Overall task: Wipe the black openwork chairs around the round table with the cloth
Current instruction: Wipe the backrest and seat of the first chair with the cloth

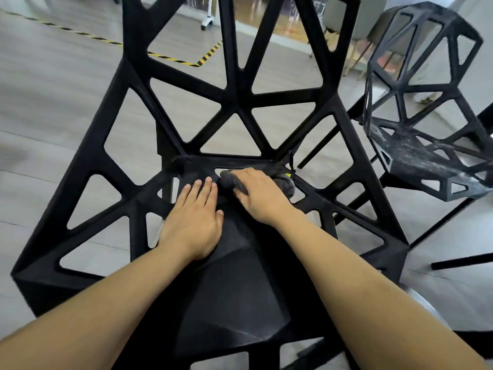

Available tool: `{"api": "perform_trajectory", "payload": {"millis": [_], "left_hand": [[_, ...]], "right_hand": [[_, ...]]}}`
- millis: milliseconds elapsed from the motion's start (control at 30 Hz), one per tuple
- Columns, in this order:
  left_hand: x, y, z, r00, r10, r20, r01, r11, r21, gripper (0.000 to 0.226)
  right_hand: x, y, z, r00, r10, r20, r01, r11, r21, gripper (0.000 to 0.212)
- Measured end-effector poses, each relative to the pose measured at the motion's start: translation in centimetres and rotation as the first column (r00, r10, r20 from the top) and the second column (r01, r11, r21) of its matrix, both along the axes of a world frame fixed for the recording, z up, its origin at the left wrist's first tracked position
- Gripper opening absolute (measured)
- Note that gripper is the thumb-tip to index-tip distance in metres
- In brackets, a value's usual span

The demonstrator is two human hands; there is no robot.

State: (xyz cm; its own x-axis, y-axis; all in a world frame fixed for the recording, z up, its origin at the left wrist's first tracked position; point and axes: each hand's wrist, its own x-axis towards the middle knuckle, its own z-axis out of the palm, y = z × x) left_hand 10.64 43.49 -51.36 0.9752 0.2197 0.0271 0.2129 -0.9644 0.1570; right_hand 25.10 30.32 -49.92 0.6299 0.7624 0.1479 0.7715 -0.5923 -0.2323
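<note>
Near black openwork plastic chair [234, 108]: left hand [196, 220] lies flat on the seat, fingers straight and together, palm down. Right hand [260, 194] grips a bunched dark grey cloth [282, 180], fingers curled over it, pressing it at the back edge of the seat, toward its right rear corner. Second black openwork chair [426, 108] stands to the right on grey plank floor [53, 89]; its seat shows pale smears.
</note>
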Motion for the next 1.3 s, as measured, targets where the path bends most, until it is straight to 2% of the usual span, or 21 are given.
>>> {"api": "perform_trajectory", "payload": {"millis": [100, 167, 233, 333, 367, 400, 467, 533, 633, 733, 800, 900, 967, 1100, 1200, 1300], "left_hand": [[0.0, -0.1, 0.2, 1.000, 0.021, -0.006, -0.021, 0.999, -0.028, 0.066], [0.1, -0.2, 0.3, 0.999, 0.041, -0.003, -0.041, 0.998, -0.052, 0.066], [0.1, -0.3, 0.3, 0.999, 0.042, -0.002, -0.042, 0.998, -0.053, 0.066], [0.1, -0.2, 0.5, 0.999, 0.046, -0.006, -0.047, 0.998, -0.051, 0.065], [0.1, -0.2, 0.5, 0.999, 0.049, -0.008, -0.049, 0.998, -0.049, 0.065], [0.1, -0.1, 0.6, 0.999, 0.049, -0.010, -0.050, 0.997, -0.053, 0.064], [0.1, -0.1, 0.7, 0.999, 0.044, -0.015, -0.044, 0.998, -0.053, 0.064], [0.1, -0.1, 0.7, 0.999, 0.043, -0.017, -0.043, 0.998, -0.039, 0.063], [0.2, 0.0, 0.7, 0.998, 0.038, -0.048, -0.039, 0.999, -0.015, 0.063], [0.2, 0.3, 0.5, 0.998, 0.018, -0.068, -0.019, 1.000, -0.021, 0.062], [0.1, 0.4, 0.5, 0.998, 0.007, -0.065, -0.008, 1.000, -0.017, 0.062], [0.0, 0.5, 0.6, 0.998, 0.001, -0.061, -0.002, 1.000, -0.007, 0.061], [-0.1, 0.3, 0.7, 0.998, 0.005, -0.063, -0.005, 1.000, -0.001, 0.061], [0.2, 0.1, 0.7, 0.998, 0.005, -0.055, -0.005, 1.000, -0.002, 0.061], [0.2, 0.4, 0.5, 0.999, 0.002, -0.046, -0.003, 1.000, -0.008, 0.062], [0.2, 0.7, 0.7, 0.997, -0.058, -0.056, 0.058, 0.998, -0.005, 0.059]], "right_hand": [[0.9, 0.4, -0.2, 0.970, -0.227, 0.090, 0.222, 0.973, 0.065, 0.031], [0.5, 1.1, -0.5, 0.946, -0.308, 0.104, 0.294, 0.947, 0.132, 0.030], [-0.8, 1.4, -0.8, 0.964, -0.251, 0.089, 0.238, 0.961, 0.142, 0.030], [-2.1, -1.4, -0.4, 1.000, 0.002, -0.009, -0.001, 0.997, 0.083, 0.039], [-1.6, -2.7, -0.3, 1.000, 0.030, -0.011, -0.029, 0.998, 0.057, 0.042], [-0.6, -3.7, -0.2, 1.000, -0.005, 0.019, 0.004, 0.999, 0.039, 0.044], [1.3, -4.5, -0.1, 0.975, -0.205, 0.080, 0.202, 0.978, 0.042, 0.039], [0.9, -3.8, 0.0, 0.952, -0.299, 0.058, 0.297, 0.954, 0.048, 0.039], [-5.1, -3.4, 0.8, 0.987, -0.143, -0.069, 0.148, 0.986, 0.073, 0.033], [-12.4, -5.6, 2.0, 0.986, -0.014, -0.168, 0.033, 0.993, 0.112, 0.033], [-13.7, -7.7, 2.9, 0.982, -0.047, -0.181, 0.059, 0.996, 0.065, 0.030], [-10.9, -11.5, 3.5, 0.951, -0.292, -0.101, 0.290, 0.956, -0.033, 0.013], [-10.2, -12.6, 3.9, 0.919, -0.393, -0.037, 0.390, 0.919, -0.058, 0.006], [-16.3, -11.3, 3.1, 0.936, -0.348, -0.046, 0.350, 0.935, 0.050, 0.024], [-19.6, -10.5, 3.2, 0.961, -0.267, -0.073, 0.272, 0.960, 0.065, 0.035], [-19.3, -13.3, 3.2, 0.944, -0.323, -0.070, 0.329, 0.937, 0.113, 0.038]]}}
